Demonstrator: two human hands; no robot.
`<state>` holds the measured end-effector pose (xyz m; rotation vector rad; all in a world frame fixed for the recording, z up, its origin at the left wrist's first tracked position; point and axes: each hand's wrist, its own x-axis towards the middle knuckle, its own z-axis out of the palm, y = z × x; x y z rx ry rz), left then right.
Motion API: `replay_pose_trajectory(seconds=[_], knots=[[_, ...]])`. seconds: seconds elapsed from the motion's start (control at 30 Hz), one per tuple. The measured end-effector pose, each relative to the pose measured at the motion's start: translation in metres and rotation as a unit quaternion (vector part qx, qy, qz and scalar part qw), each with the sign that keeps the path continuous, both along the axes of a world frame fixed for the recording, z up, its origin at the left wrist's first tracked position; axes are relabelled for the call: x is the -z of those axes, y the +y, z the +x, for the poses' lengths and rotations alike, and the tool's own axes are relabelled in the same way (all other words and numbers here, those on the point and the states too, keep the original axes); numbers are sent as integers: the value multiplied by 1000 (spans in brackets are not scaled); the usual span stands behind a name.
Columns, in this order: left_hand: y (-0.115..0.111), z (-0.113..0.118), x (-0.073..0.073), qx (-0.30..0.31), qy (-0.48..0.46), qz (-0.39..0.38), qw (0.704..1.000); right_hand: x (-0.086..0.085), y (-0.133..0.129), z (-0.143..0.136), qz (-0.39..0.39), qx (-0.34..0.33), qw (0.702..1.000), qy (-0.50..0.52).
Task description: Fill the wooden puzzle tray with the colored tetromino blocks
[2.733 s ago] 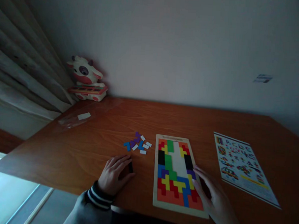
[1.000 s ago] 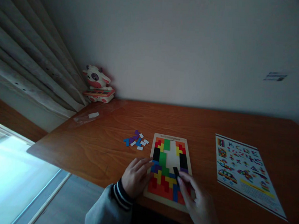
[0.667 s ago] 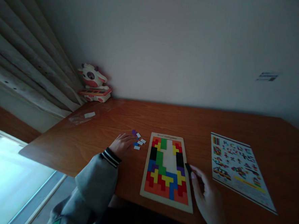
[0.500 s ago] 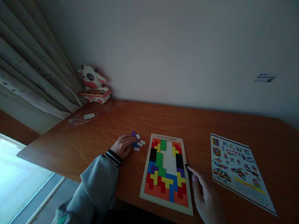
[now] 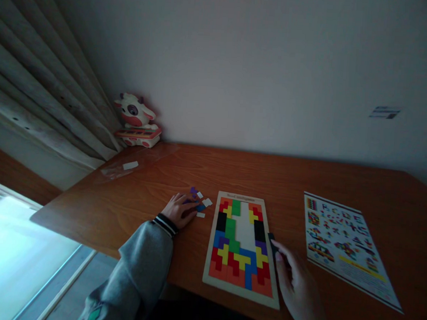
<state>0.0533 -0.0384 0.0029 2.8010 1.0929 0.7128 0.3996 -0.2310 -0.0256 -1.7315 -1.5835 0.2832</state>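
A wooden puzzle board (image 5: 241, 298) lies on the desk with coloured block pieces fitted around a bare pale strip in its upper middle. Left of it, my left hand (image 5: 179, 210) rests palm down, fingers stretched out and apart, fingertips touching a small heap of loose pieces. Purple pieces (image 5: 193, 191), a blue piece (image 5: 200, 207) and several white ones (image 5: 207, 202) show there; my fingers partly cover the heap. My right hand (image 5: 295, 281) pinches a dark, narrow puzzle piece (image 5: 271, 241) between thumb and fingers, just beside the board's right edge.
A printed pattern sheet (image 5: 349, 250) lies right of the board. At the back left corner sits a cow toy with a keyboard (image 5: 138, 121), near a clear plastic bag (image 5: 113, 171). A curtain (image 5: 44, 82) hangs at the left, and a wall (image 5: 262, 76) stands behind the desk.
My left fingers have shifted among the loose pieces, and the blue piece shows more now. My right hand keeps its dark piece beside the board. The whole view has shifted slightly.
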Motion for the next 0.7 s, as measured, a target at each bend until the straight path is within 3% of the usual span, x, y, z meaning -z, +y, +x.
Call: replay_pose_trajectory(seconds=[0.2, 0.7], knots=[[5, 0, 12, 35, -27, 39, 998, 1, 0, 1, 7, -1, 1000, 0], [-4, -5, 25, 58, -77, 80, 992, 0, -3, -6, 40, -6, 999, -8]])
